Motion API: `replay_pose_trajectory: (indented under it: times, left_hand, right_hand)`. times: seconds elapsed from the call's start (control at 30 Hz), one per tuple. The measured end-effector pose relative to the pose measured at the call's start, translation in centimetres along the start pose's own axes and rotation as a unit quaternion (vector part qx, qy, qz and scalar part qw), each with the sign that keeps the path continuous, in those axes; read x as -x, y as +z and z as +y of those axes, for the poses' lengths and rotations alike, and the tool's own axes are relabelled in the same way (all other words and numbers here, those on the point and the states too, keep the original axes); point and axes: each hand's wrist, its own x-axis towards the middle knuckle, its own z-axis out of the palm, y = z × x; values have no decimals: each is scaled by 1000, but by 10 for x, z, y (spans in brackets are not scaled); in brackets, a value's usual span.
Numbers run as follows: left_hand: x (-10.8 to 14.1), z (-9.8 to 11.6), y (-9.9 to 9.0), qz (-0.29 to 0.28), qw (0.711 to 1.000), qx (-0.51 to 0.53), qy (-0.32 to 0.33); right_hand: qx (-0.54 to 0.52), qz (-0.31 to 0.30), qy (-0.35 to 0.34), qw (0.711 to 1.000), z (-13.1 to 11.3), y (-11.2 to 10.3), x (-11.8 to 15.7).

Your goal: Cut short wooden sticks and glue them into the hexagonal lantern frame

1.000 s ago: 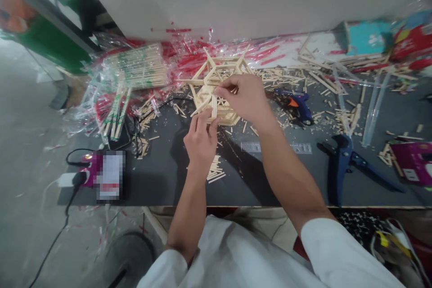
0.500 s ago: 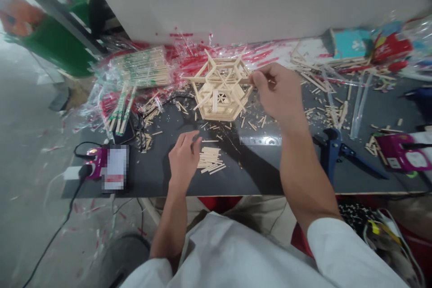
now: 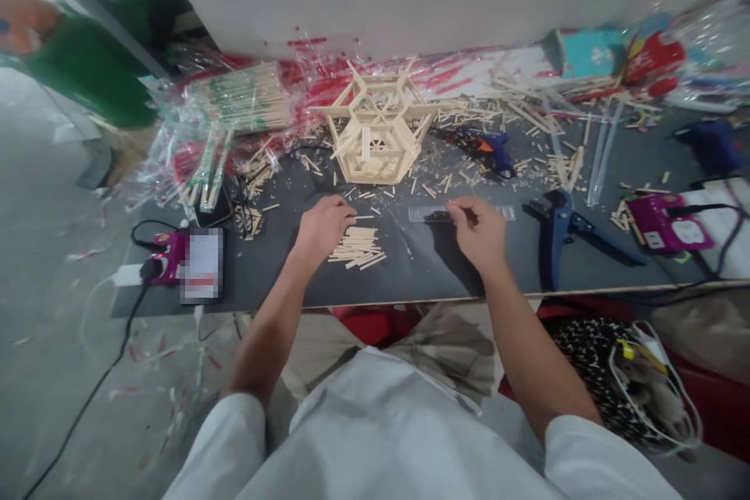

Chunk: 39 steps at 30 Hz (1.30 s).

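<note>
The phone's screen (image 3: pixel 201 262) is pixelated, and the right hand (image 3: pixel 481 234) hides part of the clear ruler (image 3: pixel 422 213). Its thumb and forefinger are close together — whether they pinch anything cannot be told. The left hand (image 3: pixel 322 233) curls beside the short sticks (image 3: pixel 356 246), its grip unclear; the stick frame (image 3: pixel 394 133) stands beyond both hands.
</note>
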Motion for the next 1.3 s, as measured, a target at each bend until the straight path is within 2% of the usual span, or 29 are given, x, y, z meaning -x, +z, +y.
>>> replay_pose_trajectory:
  times: [0.33,0.47,0.6,0.73,0.9,1.03,1.2,1.3]
  left_hand:
    - [-5,9,3,-11,994,-97,49]
    - [-6,4,5,5,997,-72,25]
    - [-8,-9,10,55,997,58,-12]
    - [-5,-14,19,124,976,178,36]
    - [-3,-10,33,126,957,259,42]
    - [-6,-9,36,131,958,247,68]
    - [-5,-12,30,222,942,201,150]
    - [-5,-13,29,282,929,183,153]
  right_hand:
    - [-16,16,-50,998,0,3,1]
    - [5,8,-57,998,-2,2,2]
    - [8,-11,-70,997,-2,0,3]
    - [4,-4,-75,997,5,3,2]
    - [-20,29,-70,997,18,9,0]
    - [-42,42,-81,995,23,10,0]
    - [-30,46,-125,991,21,11,-2]
    - [-21,50,-133,990,18,11,-2]
